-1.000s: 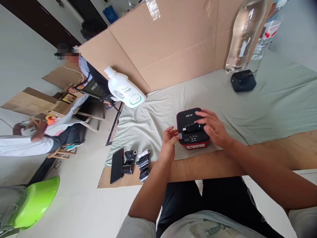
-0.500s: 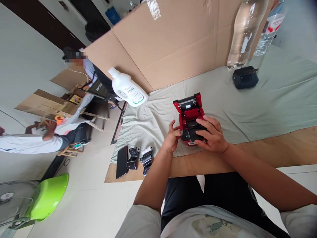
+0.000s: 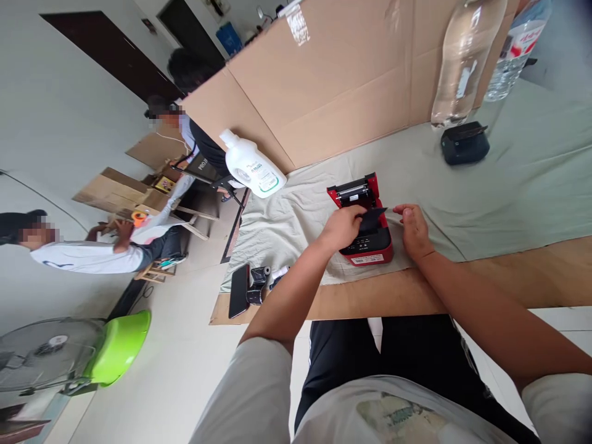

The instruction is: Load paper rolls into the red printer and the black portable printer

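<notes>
One cloth covers wooden table.

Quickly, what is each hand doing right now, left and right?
Left hand: closed on a dark strip over the open red printer.
Right hand: fingers curled beside the printer; whether it holds anything cannot be told.

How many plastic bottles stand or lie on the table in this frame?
3. A white bottle lies on its side at the cloth's far left corner; a tall clear bottle and a labelled water bottle stand at the far right. None looks hidden.
</notes>
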{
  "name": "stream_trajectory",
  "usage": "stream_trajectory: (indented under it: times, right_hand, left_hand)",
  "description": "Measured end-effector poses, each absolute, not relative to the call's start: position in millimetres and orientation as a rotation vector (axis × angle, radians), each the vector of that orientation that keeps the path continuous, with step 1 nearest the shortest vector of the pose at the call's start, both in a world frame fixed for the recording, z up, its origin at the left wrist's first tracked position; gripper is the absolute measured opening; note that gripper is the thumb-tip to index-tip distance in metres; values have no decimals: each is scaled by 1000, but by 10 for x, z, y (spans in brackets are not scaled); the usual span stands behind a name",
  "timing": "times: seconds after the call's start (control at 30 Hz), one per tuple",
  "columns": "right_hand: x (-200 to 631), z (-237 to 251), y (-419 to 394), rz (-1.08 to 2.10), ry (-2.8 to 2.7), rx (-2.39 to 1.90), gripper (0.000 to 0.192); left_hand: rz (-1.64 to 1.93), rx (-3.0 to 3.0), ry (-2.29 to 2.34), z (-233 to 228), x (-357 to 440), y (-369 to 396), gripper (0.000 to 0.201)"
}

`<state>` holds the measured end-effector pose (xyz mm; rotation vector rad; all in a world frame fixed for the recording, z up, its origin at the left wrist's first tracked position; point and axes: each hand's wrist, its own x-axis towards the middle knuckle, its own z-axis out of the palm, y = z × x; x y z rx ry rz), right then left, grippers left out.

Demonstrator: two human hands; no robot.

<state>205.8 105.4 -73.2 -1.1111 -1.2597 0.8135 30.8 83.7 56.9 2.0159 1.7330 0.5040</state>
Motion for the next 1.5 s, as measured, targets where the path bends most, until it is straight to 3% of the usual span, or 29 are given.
stream_trajectory:
  times: [0.13, 0.27, 0.4, 0.57, 0.73, 0.9, 1.07, 1.23, 1.37, 1.5]
  right_hand:
    - [2060, -752, 1053, 820, -1282, -1138, 53]
    - [2060, -770, 1087, 842, -1285, -1162, 55]
    - [2037, -779, 1107, 834, -1326, -1160, 55]
    - [2028, -784, 1121, 863, -1294, -1172, 58]
    - [2056, -757, 1107, 892, -1293, -1202, 58]
    - [2069, -734, 1098, 895, -1294, -1207, 59]
    - [2073, -768, 1125, 903, -1267, -1204, 58]
    - [2087, -801, 1135, 896, -1242, -1217, 59]
    - [2081, -766, 1116, 868, -1277, -1214, 59]
    - [2060, -746, 1113, 830, -1300, -1233, 63]
  left_hand:
    - [168, 2069, 1677, 502, 419, 1141, 30]
    - [419, 1921, 1434, 505, 283, 1108, 36]
    - [578, 1662, 1228, 590, 78, 938, 22]
    - [523, 1758, 1419, 545, 109, 961, 20]
    - [114, 2200, 1618, 438, 351, 1148, 30]
    - [-189, 2201, 1743, 424, 456, 1262, 14]
    - [153, 2094, 1670, 457, 381, 1184, 26]
    - [613, 1629, 1301, 838, -127, 867, 28]
    - [539, 1326, 1417, 1180, -1012, 616, 33]
    - [453, 1222, 1791, 1015, -1901, 485, 36]
